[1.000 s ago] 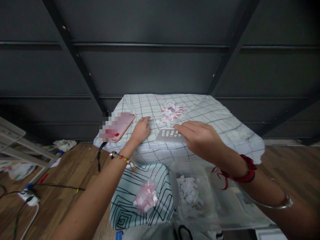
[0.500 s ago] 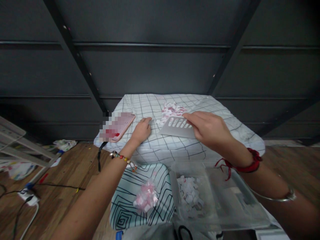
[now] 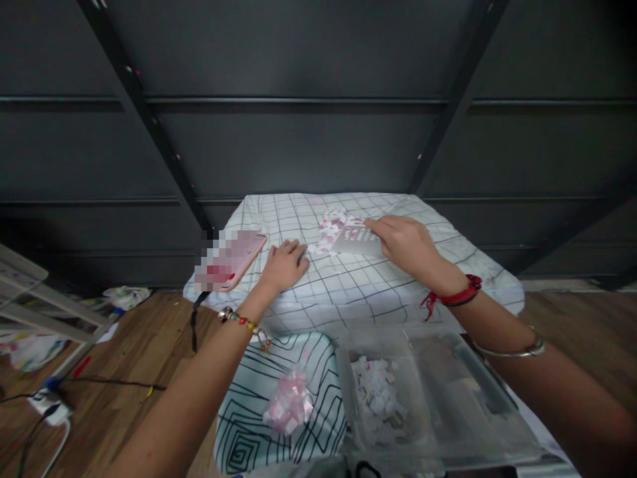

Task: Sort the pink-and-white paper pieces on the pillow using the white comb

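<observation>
My right hand grips a flat grey-white plastic scraper with a row of slots, thumb and fingers closed on its right end. The scraper's edge meets a heap of small white and pink pieces, which look like paper scraps, on the checked white cloth. My left hand rests palm down on the cloth with fingers apart, holding nothing. Left of it lies a phone in a pink case, its screen blurred out.
Nearer me is a clear plastic box with white scraps in its left part. Beside it, a clear bag of pink pieces lies on a patterned light-blue cushion. A power strip with cables is on the wooden floor.
My right hand has moved the scraper slightly away from me and to the right, against the heap. My left hand's fingers have spread from a pointing pose to lie flat.
</observation>
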Available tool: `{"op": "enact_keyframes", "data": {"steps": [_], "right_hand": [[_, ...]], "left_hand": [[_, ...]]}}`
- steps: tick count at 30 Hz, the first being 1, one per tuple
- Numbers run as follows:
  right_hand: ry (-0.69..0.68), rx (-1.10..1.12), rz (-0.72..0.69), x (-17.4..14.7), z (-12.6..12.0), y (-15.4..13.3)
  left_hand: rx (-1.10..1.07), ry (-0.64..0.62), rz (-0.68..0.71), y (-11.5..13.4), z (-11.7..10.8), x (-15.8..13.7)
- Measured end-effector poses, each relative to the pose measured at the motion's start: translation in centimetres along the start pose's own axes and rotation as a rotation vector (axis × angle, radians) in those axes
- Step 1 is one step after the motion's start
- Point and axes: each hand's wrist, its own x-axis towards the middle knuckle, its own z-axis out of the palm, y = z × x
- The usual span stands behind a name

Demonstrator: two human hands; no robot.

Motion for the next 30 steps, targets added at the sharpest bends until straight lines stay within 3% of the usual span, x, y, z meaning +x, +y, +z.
{"op": "enact_keyframes", "data": {"steps": [7, 14, 22, 30], "right_hand": [[0.020, 0.013, -0.017, 1.1, 0.2, -0.2], [-0.031, 0.011, -0.054, 2.6, 0.5, -0.8], [-0.016, -0.039, -0.091, 2.3, -1.0, -0.6], [-0.056, 0.001, -0.100, 2.3, -0.9, -0.9]], "left_hand": [[0.017, -0.096, -0.025, 0.2, -0.2, 0.0], [0.017, -0.098, -0.026, 0.3, -0.5, -0.1], [-0.007, -0.076, -0.025, 0.3, -0.6, -0.1], [-0.046, -0.038, -0.021, 0.2, -0.5, -0.1]]}}
